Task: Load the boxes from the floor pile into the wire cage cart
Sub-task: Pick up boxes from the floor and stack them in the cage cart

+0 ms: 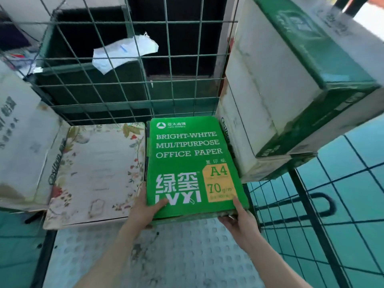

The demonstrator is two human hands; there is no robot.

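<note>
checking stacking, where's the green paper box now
Head view, centre: the green paper box lies in the cart, between the floral box and the white boxes.

Stockroom or storage area, wire cage cart [133, 84], stacked office paper boxes [270, 84]
</note>
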